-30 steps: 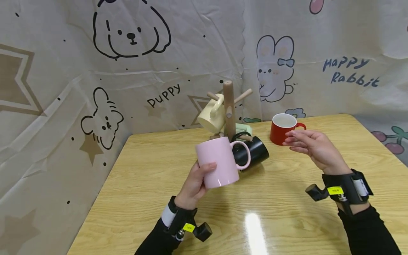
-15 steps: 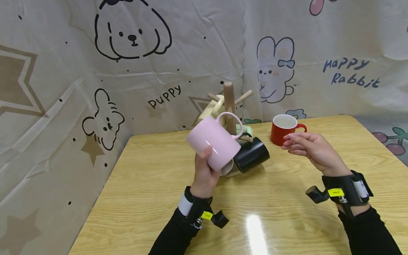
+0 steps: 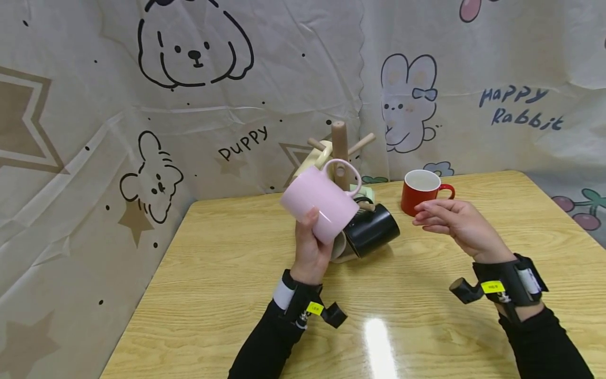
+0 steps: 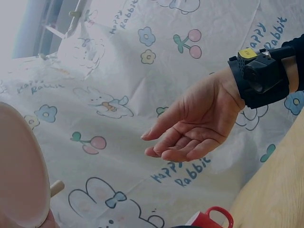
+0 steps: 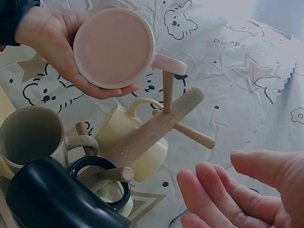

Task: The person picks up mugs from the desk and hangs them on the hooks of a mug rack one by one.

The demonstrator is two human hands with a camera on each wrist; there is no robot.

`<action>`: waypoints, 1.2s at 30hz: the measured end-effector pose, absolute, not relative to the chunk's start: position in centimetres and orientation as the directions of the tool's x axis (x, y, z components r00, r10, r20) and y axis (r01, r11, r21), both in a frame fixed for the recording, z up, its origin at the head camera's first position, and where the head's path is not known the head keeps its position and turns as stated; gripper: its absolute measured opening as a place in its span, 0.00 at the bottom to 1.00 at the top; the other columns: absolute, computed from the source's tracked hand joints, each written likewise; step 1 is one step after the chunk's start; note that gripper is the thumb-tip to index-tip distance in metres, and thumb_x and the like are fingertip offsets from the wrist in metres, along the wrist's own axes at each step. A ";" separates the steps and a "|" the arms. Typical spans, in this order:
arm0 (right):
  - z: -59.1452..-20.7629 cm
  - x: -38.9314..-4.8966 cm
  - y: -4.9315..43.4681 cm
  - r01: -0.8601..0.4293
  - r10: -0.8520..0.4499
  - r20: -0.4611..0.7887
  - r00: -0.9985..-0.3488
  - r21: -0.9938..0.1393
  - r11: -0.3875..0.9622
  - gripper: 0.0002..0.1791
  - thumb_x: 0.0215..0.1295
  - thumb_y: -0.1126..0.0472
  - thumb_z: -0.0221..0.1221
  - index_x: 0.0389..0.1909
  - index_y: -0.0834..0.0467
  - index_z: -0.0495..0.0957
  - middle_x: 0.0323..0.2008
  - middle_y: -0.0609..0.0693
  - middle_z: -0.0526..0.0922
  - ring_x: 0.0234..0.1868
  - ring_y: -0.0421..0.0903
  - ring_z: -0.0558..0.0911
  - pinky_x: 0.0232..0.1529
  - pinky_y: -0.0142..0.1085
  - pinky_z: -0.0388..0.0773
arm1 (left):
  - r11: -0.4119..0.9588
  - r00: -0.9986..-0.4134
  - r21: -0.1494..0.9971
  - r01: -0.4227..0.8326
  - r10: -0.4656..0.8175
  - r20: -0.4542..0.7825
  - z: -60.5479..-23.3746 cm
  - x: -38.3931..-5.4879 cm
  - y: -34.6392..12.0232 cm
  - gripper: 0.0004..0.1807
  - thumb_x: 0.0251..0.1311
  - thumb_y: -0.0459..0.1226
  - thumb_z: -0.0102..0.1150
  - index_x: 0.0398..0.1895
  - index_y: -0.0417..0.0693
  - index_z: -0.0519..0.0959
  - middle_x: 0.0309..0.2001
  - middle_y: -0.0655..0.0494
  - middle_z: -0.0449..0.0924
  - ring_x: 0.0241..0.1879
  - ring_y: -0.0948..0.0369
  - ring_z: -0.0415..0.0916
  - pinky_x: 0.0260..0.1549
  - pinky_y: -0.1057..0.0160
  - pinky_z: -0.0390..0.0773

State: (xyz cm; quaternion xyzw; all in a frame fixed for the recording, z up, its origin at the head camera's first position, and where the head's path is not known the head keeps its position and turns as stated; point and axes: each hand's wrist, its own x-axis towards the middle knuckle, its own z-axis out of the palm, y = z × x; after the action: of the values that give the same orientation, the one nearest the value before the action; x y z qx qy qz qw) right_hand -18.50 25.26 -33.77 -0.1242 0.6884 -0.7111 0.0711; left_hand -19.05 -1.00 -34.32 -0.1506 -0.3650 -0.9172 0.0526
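Note:
My left hand (image 3: pixel 312 255) grips the body of a pink mug (image 3: pixel 319 202), thumb on its near side. The mug is tilted, its handle up and to the right, in front of a wooden mug tree (image 3: pixel 339 139). In the right wrist view, a peg (image 5: pixel 167 90) of the tree meets the pink mug's handle (image 5: pixel 170 63); whether it passes through the loop I cannot tell. My right hand (image 3: pixel 456 226) hovers over the table near a red mug (image 3: pixel 418 192), fingers loosely bent and holding nothing.
On the tree hang a yellow mug (image 5: pixel 111 128), a black mug (image 3: pixel 374 231), a beige mug (image 5: pixel 33 135) and a partly hidden pale green mug (image 3: pixel 366 193). The red mug stands upright on the wooden table (image 3: pixel 213 263), its handle to the right. A printed cloth (image 3: pixel 284 63) hangs behind.
My left hand has raised the pink mug up and to the right towards the tree and tilted it, handle upward. The right hand has drifted slightly left and down.

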 end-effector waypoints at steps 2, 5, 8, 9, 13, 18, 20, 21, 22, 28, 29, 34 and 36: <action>-33.8 -18.5 25.1 -0.068 -0.272 0.071 -0.960 -0.997 -0.022 0.11 0.68 0.60 0.50 0.36 0.49 0.82 0.31 0.43 0.85 0.35 0.39 0.84 0.39 0.27 0.80 | -0.736 -0.952 0.647 0.200 0.011 0.307 -34.3 -19.2 -0.9 0.47 0.28 0.58 0.73 0.54 0.52 0.62 0.46 0.57 0.70 0.44 0.63 0.71 0.45 0.65 0.74; -33.9 -18.6 24.9 -0.059 -0.266 0.055 -0.962 -0.998 0.007 0.11 0.68 0.59 0.51 0.36 0.48 0.82 0.31 0.43 0.85 0.35 0.38 0.84 0.39 0.27 0.80 | -0.747 -0.953 0.636 0.193 0.012 0.303 -34.3 -19.4 -0.7 0.47 0.28 0.58 0.73 0.53 0.52 0.63 0.46 0.57 0.70 0.43 0.63 0.71 0.45 0.65 0.74; -34.0 -18.6 24.6 -0.045 -0.256 0.036 -0.966 -0.999 0.029 0.10 0.67 0.58 0.52 0.37 0.50 0.82 0.31 0.42 0.85 0.35 0.38 0.84 0.39 0.27 0.80 | -0.753 -0.955 0.631 0.188 0.011 0.298 -34.3 -19.6 -0.6 0.46 0.27 0.58 0.74 0.53 0.52 0.64 0.46 0.58 0.70 0.44 0.63 0.71 0.45 0.65 0.75; -34.0 -18.6 24.6 -0.039 -0.253 0.030 -0.967 -0.999 0.034 0.10 0.67 0.58 0.52 0.37 0.51 0.82 0.31 0.42 0.85 0.35 0.38 0.84 0.39 0.27 0.80 | -0.752 -0.955 0.632 0.187 0.012 0.297 -34.3 -19.6 -0.6 0.46 0.27 0.58 0.74 0.53 0.52 0.64 0.46 0.58 0.70 0.44 0.63 0.71 0.45 0.65 0.74; -34.1 -18.5 24.4 -0.020 -0.245 0.012 -0.969 -0.999 0.031 0.09 0.66 0.57 0.53 0.38 0.53 0.82 0.31 0.42 0.85 0.35 0.39 0.84 0.39 0.27 0.80 | -0.744 -0.958 0.643 0.184 0.012 0.288 -34.4 -19.8 -0.5 0.47 0.27 0.58 0.73 0.54 0.53 0.63 0.47 0.57 0.70 0.44 0.63 0.71 0.45 0.65 0.75; -34.2 -18.5 24.4 -0.014 -0.242 0.005 -0.970 -0.999 0.038 0.09 0.66 0.57 0.53 0.38 0.53 0.82 0.31 0.42 0.85 0.35 0.38 0.84 0.39 0.27 0.80 | -0.736 -0.960 0.652 0.182 0.011 0.281 -34.5 -20.1 -0.4 0.49 0.27 0.59 0.73 0.56 0.52 0.62 0.48 0.57 0.70 0.46 0.62 0.71 0.46 0.64 0.75; -34.1 -18.6 24.4 -0.012 -0.239 0.000 -0.971 -0.999 0.048 0.09 0.66 0.57 0.53 0.37 0.51 0.82 0.31 0.42 0.85 0.35 0.38 0.84 0.39 0.28 0.80 | -0.736 -0.960 0.652 0.181 0.010 0.278 -34.5 -20.2 -0.3 0.49 0.27 0.59 0.73 0.56 0.52 0.62 0.48 0.57 0.70 0.46 0.62 0.70 0.46 0.64 0.75; -34.1 -18.6 24.4 -0.011 -0.238 -0.002 -0.971 -0.999 0.053 0.09 0.66 0.56 0.53 0.37 0.50 0.82 0.31 0.42 0.85 0.35 0.38 0.84 0.39 0.28 0.80 | -0.736 -0.961 0.652 0.180 0.010 0.277 -34.5 -20.2 -0.2 0.50 0.27 0.59 0.73 0.56 0.52 0.62 0.48 0.57 0.70 0.46 0.62 0.70 0.46 0.64 0.75; -34.1 -18.6 24.4 -0.010 -0.236 -0.004 -0.972 -0.998 0.058 0.09 0.66 0.56 0.53 0.37 0.50 0.82 0.31 0.42 0.85 0.35 0.38 0.84 0.39 0.28 0.80 | -0.738 -0.961 0.650 0.179 0.009 0.276 -34.5 -20.2 -0.2 0.50 0.27 0.58 0.73 0.56 0.52 0.62 0.48 0.57 0.70 0.46 0.61 0.70 0.46 0.64 0.75; -34.1 -18.6 24.3 -0.009 -0.236 -0.007 -0.972 -0.998 0.064 0.08 0.66 0.56 0.53 0.36 0.48 0.82 0.30 0.41 0.85 0.35 0.38 0.84 0.39 0.28 0.80 | -0.732 -0.963 0.658 0.179 0.005 0.268 -34.5 -20.4 0.0 0.50 0.27 0.57 0.73 0.57 0.52 0.61 0.49 0.57 0.70 0.47 0.61 0.71 0.47 0.64 0.74; -34.1 -18.6 24.3 -0.008 -0.237 -0.007 -0.972 -0.998 0.063 0.08 0.66 0.56 0.53 0.36 0.48 0.82 0.30 0.41 0.85 0.35 0.38 0.84 0.39 0.28 0.80 | -0.727 -0.964 0.663 0.181 0.003 0.267 -34.5 -20.4 0.0 0.50 0.27 0.58 0.73 0.57 0.53 0.61 0.49 0.57 0.70 0.47 0.61 0.71 0.48 0.64 0.75; -34.1 -18.6 24.3 -0.008 -0.241 -0.005 -0.970 -0.999 0.052 0.08 0.66 0.56 0.53 0.36 0.49 0.82 0.30 0.42 0.85 0.35 0.39 0.84 0.39 0.28 0.80 | -0.718 -0.962 0.669 0.193 -0.004 0.273 -34.6 -20.6 0.1 0.48 0.30 0.57 0.72 0.58 0.52 0.61 0.50 0.56 0.70 0.48 0.60 0.71 0.48 0.63 0.75; -34.0 -18.6 24.4 -0.006 -0.240 -0.006 -0.971 -0.999 0.052 0.08 0.66 0.56 0.53 0.36 0.49 0.82 0.31 0.42 0.85 0.36 0.39 0.84 0.39 0.28 0.80 | -0.719 -0.961 0.667 0.196 -0.006 0.276 -34.7 -20.7 0.2 0.48 0.30 0.57 0.72 0.58 0.52 0.62 0.50 0.56 0.70 0.48 0.60 0.71 0.48 0.63 0.75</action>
State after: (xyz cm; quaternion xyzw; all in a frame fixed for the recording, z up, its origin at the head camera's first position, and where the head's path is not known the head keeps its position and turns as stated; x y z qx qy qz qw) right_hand -18.60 24.36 -34.04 -0.0857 0.7201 -0.6832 0.0856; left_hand -20.72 0.18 -34.66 -0.1280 -0.3706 -0.9183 0.0548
